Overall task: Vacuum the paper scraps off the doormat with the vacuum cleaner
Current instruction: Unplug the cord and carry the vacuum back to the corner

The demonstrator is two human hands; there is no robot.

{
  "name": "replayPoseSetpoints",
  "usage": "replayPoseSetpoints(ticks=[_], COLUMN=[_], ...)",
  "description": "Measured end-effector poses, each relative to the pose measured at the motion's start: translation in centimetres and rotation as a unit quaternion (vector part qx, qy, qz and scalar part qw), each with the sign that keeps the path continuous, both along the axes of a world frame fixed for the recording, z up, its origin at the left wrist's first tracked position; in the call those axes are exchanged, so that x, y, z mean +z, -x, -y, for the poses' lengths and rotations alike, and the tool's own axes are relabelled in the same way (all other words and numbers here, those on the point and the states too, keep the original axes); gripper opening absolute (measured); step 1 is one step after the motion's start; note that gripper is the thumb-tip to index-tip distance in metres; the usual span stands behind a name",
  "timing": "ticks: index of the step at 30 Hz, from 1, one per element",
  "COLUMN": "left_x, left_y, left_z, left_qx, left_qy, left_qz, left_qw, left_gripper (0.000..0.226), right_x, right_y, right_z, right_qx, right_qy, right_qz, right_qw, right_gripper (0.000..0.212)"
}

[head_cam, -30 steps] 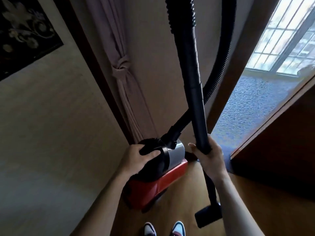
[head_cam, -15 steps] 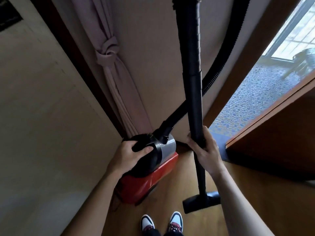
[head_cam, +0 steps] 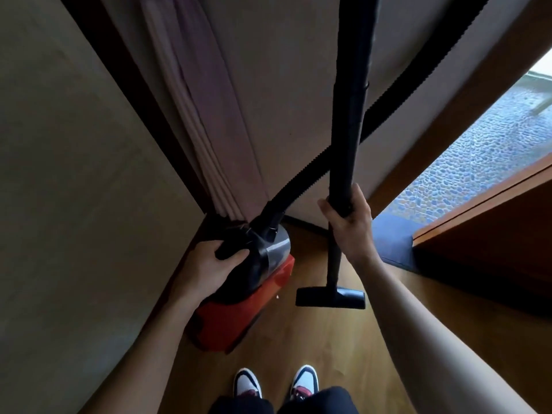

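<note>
A red and black canister vacuum cleaner (head_cam: 239, 312) hangs by the left wall, carried by its black top handle in my left hand (head_cam: 213, 264). My right hand (head_cam: 351, 225) is closed around the black wand (head_cam: 351, 124), which stands nearly upright. The flat black floor nozzle (head_cam: 330, 298) at its lower end hovers over the wooden floor. A ribbed black hose (head_cam: 313, 171) runs from the canister up and to the right. A dark blue doormat (head_cam: 391, 240) lies at the doorway on the right. No paper scraps show on it from here.
A pale curtain (head_cam: 203, 121) hangs in the corner behind the canister. An open wooden door (head_cam: 490, 228) stands at the right, with pebble-patterned tiles (head_cam: 484, 147) beyond the threshold. My two shoes (head_cam: 276, 383) stand on the wooden floor (head_cam: 313, 348) at the bottom.
The view has tilted down and closer to the floor. The nozzle has swung left and turned level, and the canister stays in my left hand near the wall.
</note>
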State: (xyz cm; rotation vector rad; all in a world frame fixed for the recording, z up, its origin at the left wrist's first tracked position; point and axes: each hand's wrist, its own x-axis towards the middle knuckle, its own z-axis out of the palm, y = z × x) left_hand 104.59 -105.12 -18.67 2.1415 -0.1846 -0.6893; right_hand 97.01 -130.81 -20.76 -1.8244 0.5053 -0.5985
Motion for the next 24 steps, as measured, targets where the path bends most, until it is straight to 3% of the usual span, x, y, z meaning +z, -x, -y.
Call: replayPoseSetpoints(ticks=[3,7,15,24], left_x=[-5.9,-14.4,-29.5,-42.2], left_y=[-0.7,-1.5,-1.3,-0.3], left_z=[-0.1,0.1,0.7,2.5], left_qx=[0.009,0.006,0.017,0.017], left_qy=[-0.021,-0.04,-0.056,-0.062], left_qz=[-0.005,0.011,-0.013,-0.013], left_qw=[1.0,0.999,0.998,0.998], left_gripper=[0.035,0.02,0.03,0.03], right_x=[-5.2,-11.4,-23.0,-28.7], right_y=[-1.7,-4.1,-7.5,-9.9], right_z=[0.4,0.4,0.3,1.3], right_qx=[-0.02,-0.037,-0.086,-0.096], right_qy=[-0.011,-0.021,-0.021,0.0], right_qz=[0.009,0.027,0.054,0.11], right_qw=[1.0,0.999,0.995,0.989], right_gripper=[0.023,0.021,0.02,0.025])
